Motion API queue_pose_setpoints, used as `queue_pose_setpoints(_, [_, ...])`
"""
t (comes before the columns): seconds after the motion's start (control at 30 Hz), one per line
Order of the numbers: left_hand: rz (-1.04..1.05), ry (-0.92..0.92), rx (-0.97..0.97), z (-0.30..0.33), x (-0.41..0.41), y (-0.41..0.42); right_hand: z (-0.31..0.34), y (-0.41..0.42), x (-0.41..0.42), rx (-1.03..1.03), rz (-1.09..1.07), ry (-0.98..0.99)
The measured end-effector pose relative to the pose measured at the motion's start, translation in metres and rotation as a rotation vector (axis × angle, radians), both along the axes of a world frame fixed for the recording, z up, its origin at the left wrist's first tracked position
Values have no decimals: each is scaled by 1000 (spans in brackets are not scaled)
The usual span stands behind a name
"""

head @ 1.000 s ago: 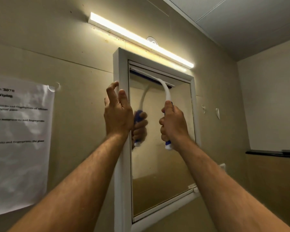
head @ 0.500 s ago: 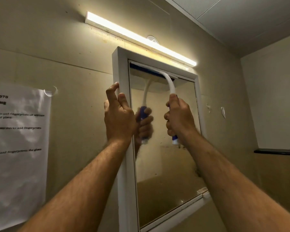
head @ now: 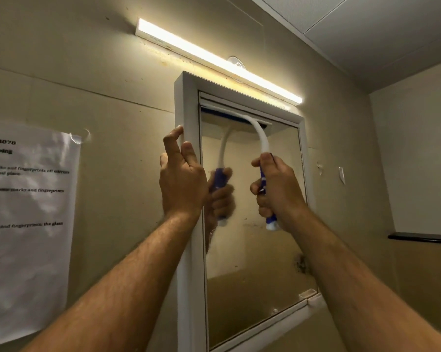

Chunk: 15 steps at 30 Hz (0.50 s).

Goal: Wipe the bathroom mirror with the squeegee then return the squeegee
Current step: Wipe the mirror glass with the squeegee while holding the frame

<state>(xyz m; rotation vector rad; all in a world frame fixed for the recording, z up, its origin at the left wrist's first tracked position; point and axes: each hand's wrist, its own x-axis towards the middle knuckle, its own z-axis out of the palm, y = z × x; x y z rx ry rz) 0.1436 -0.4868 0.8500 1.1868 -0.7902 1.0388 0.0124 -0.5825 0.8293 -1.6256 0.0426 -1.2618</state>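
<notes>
- White and blue, the squeegee (head: pixel 261 146) sits high on the mirror (head: pixel 252 250); its blade lies flat along the top edge of the glass, and its curved neck bends down to the blue handle.
- The right hand (head: pixel 275 191) has its fingers curled tight round that handle; the handle points down toward the person, so the long way of the tool runs up and down, and the blade runs side to side.
- The left hand (head: pixel 182 184) rests on the white frame (head: pixel 188 250) at the left side of the mirror; its fingers are loosely bent on the frame edge, and it seems to steady the frame more than grip it, though the view is a bit blurry there.
- The right hand is the nearer one to the glass and the only one on the tool; the blade is above both hands, so the coming pull should go straight down the glass.
- Against the earlier pictures, the blade stays at the top of the glass and the hands keep the same holds; the view has tipped and shifted a little.
</notes>
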Motion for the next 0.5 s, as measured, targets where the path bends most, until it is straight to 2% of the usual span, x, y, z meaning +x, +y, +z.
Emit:
queue_pose_setpoints(0.1, [-25, 30, 6, -1, -3, 1, -6, 0, 9, 24, 83, -28])
queue_pose_setpoints(0.3, [-103, 268, 74, -1, -4, 4, -53, 2, 16, 94, 131, -15])
queue_pose_setpoints(0.5, [-62, 285, 81, -7, -12, 6, -15, 0, 7, 36, 172, -89])
